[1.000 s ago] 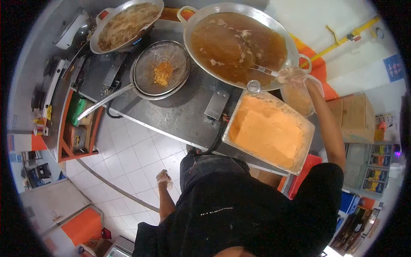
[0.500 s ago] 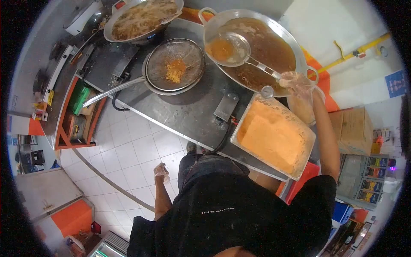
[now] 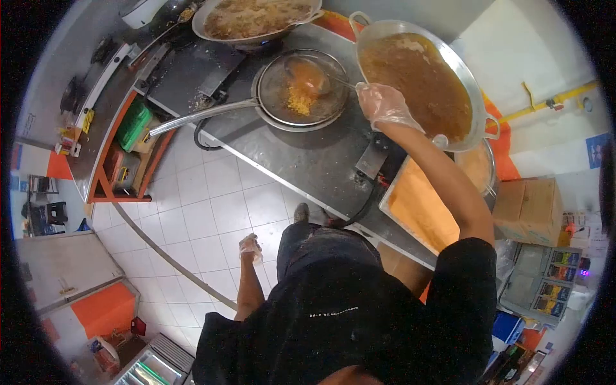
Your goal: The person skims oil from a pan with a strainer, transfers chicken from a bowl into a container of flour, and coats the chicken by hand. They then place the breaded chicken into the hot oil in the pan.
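Observation:
My right hand [image 3: 383,104], in a clear plastic glove, is closed around the handle of a small skimmer [image 3: 339,81]. The skimmer's bowl is over the large round mesh strainer [image 3: 273,96], blurred and tilted, with orange bits in it. Below it, yellow-orange crumbs [image 3: 299,102] lie on the mesh. The strainer rests on a round metal vessel, its long handle [image 3: 204,115] pointing left past the counter edge. My left hand [image 3: 251,248], also gloved, hangs low over the floor. It holds nothing visible, and its fingers are loosely bent.
A wide pan of brown oil [image 3: 417,83] stands at the back right, another pan of bubbling oil [image 3: 256,19] at the back left. My right forearm passes above a tray of orange powder [image 3: 420,205]. Cardboard boxes [image 3: 529,208] sit at right, a yellow pipe [image 3: 571,99] on the wall.
My right hand has carried the skimmer left, from above the brown oil pan to above the large strainer. My left hand still hangs by my side. The camera view has shifted slightly.

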`<state>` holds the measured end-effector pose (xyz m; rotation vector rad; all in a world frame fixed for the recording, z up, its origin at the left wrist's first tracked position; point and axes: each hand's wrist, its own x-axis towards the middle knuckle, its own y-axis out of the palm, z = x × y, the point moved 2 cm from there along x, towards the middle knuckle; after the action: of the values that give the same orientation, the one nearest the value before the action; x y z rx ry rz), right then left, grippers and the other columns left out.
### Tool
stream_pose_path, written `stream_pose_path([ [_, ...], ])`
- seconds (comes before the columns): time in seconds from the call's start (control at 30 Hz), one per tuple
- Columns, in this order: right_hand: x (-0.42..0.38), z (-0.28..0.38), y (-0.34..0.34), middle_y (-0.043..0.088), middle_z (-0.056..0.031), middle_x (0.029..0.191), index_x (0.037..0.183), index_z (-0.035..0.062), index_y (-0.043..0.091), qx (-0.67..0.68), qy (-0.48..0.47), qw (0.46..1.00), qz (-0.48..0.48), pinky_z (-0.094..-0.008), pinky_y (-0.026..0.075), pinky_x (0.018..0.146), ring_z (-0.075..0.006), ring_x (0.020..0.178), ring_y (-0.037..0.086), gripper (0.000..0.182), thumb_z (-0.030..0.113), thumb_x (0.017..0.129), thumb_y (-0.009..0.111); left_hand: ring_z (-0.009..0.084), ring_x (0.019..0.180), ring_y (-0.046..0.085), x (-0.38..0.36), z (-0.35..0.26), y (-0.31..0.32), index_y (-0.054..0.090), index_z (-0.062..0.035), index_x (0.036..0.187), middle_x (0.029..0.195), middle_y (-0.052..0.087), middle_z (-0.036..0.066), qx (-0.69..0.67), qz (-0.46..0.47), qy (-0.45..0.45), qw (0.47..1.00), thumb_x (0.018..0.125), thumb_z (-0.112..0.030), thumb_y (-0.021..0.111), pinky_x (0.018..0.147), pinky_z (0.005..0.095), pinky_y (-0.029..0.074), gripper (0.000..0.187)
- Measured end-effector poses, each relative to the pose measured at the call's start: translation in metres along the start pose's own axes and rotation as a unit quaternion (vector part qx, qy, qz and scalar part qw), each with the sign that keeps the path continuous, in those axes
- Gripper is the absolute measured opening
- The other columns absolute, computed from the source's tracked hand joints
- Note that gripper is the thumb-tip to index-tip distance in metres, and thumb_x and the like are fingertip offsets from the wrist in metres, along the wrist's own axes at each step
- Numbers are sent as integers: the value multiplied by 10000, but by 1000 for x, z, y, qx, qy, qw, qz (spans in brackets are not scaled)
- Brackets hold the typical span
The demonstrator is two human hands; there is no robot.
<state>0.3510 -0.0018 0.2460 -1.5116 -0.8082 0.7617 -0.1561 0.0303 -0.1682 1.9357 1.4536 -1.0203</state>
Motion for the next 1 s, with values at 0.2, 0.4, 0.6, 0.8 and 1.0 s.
stream_pose_path([
  [0.2,-5,6,16,624,-166,742,779,34,585,-11,-78,992,-95,-405,515,601,-315,713,637,226,182,853,431,153,391,442,-5,3,-22,522,-66,671,519,434,26,70,2,29,997,752,-182,592,352,296,383,158],
  [0.4,-33,-13,-17,625,-158,804,838,20,570,-24,-14,998,-49,-409,503,661,-316,776,627,289,200,899,351,174,393,466,2,26,-31,553,-37,709,516,451,44,101,-10,-2,995,778,-229,567,363,306,406,205],
  [0.6,-67,-100,-54,595,-183,1000,997,70,588,84,136,984,-84,-430,465,788,-330,913,586,311,260,861,382,162,380,409,9,18,-8,560,-39,726,513,410,26,18,-23,-67,997,780,-214,569,349,300,361,183],
  [0.8,-92,-240,-79,582,-201,1000,929,45,587,-31,314,945,-89,-418,457,799,-349,932,566,245,217,830,445,146,385,392,1,-4,20,494,-64,638,520,397,32,64,-9,-28,998,736,-173,594,344,289,338,177],
  [1.0,-87,-389,7,590,-153,1031,972,100,599,-118,296,948,2,-408,443,819,-316,986,554,290,263,846,395,162,410,450,-15,-15,43,544,-30,717,529,446,43,58,2,11,998,776,-219,537,374,322,418,198],
])
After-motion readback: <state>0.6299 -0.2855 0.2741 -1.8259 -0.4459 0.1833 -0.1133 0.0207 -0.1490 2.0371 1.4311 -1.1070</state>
